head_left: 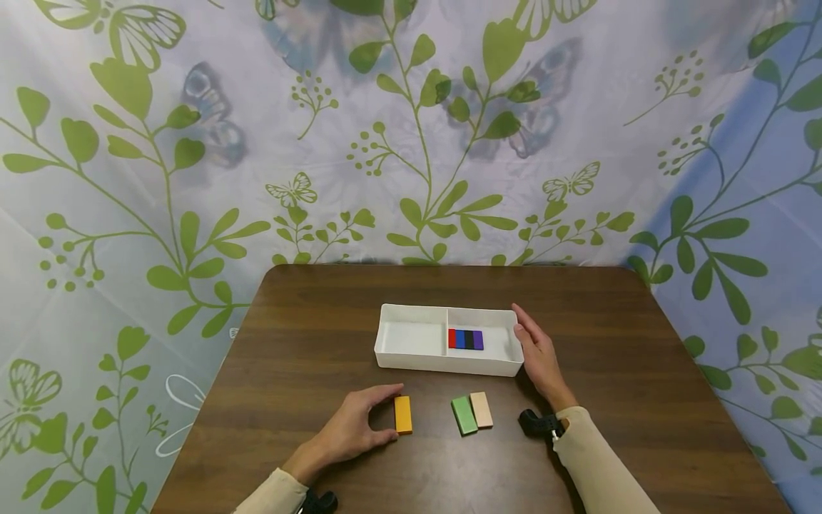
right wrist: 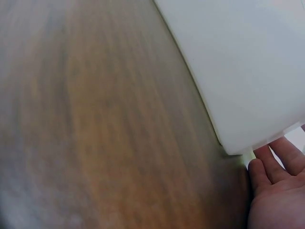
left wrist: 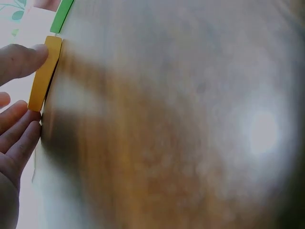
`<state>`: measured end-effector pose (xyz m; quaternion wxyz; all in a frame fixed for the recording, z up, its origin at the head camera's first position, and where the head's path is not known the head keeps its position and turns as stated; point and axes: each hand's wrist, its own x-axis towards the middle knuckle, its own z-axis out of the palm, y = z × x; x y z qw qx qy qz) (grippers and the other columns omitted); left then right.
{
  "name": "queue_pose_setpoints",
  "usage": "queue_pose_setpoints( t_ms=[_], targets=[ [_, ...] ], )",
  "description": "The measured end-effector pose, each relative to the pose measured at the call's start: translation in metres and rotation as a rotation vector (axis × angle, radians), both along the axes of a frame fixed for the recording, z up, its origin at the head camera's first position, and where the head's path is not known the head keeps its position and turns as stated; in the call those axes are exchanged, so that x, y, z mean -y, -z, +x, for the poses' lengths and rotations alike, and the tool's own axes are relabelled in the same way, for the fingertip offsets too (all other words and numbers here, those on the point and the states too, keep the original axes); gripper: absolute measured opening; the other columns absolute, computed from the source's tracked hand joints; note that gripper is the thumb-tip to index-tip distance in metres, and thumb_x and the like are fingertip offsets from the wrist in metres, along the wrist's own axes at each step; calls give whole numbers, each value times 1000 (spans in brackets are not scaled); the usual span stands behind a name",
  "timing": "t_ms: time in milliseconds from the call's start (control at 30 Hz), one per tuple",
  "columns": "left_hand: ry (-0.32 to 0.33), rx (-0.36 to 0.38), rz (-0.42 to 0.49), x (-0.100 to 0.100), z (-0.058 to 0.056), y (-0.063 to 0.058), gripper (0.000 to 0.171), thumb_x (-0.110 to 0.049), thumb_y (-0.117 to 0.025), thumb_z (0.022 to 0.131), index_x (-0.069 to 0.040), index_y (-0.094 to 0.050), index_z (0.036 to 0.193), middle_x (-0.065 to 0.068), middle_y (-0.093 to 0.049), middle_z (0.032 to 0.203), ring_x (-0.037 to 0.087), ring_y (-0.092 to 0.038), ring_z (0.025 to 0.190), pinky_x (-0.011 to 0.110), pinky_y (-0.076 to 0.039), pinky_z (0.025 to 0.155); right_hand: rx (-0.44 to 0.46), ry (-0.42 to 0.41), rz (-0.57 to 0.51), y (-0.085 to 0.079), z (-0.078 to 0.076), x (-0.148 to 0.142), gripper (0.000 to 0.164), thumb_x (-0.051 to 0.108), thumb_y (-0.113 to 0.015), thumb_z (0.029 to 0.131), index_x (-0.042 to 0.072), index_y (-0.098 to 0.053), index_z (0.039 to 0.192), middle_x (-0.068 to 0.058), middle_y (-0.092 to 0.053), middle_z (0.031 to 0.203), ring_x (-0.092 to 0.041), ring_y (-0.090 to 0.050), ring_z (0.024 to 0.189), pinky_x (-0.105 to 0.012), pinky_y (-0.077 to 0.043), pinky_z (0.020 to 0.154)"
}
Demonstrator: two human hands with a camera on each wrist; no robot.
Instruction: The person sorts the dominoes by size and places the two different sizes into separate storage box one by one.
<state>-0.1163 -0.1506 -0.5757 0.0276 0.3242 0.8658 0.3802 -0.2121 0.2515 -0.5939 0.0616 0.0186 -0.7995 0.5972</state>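
My left hand [head_left: 349, 428] spans an orange block [head_left: 402, 415] on the table, thumb at its near end and fingers at its far end. In the left wrist view the thumb and fingertips meet the ends of the orange block [left wrist: 45, 74]. My right hand [head_left: 538, 353] rests against the right end of a white two-part tray [head_left: 417, 362], its fingers fairly straight. Red, blue, black and purple blocks [head_left: 465, 340] lie side by side in the tray's right compartment, against the divider. The right wrist view shows fingers by the corner of the white tray [right wrist: 243, 71].
A green block [head_left: 464, 415] and a pale beige block [head_left: 481, 410] lie close together, slightly slanted, in front of the tray. The brown wooden table [head_left: 308, 321] ends at a patterned curtain [head_left: 424, 143] behind it. A dark strap [head_left: 539, 425] circles the right wrist.
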Motion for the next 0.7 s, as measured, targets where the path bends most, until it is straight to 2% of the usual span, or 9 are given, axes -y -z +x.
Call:
queue_pose_setpoints(
  t_ms=[167, 300, 700],
  targets=[
    [-14, -18, -2, -1, 0, 0, 73, -22, -88, 77, -8, -57, 141, 3, -64, 136, 15, -60, 126, 39, -49, 106, -2, -2, 6, -1, 2, 0, 48, 38, -42, 108, 31, -38, 156, 6, -32, 163, -24, -28, 151, -58, -24, 120],
    [-26, -12, -7, -1, 0, -1, 71, -22, -88, 77, -9, -58, 139, 2, -64, 136, 14, -60, 126, 39, -49, 106, 3, -4, 16, -2, 2, 0, 48, 40, -42, 108, 36, -38, 155, 7, -32, 163, -24, -28, 152, -58, -24, 120],
    [-35, -30, 9, -4, 1, 0, 75, -22, -91, 73, -7, -58, 139, 4, -65, 134, 14, -60, 125, 39, -50, 105, 8, -2, 11, 0, 1, 0, 47, 42, -42, 107, 39, -39, 154, 8, -32, 163, -24, -28, 151, -58, -24, 120]
  ],
)
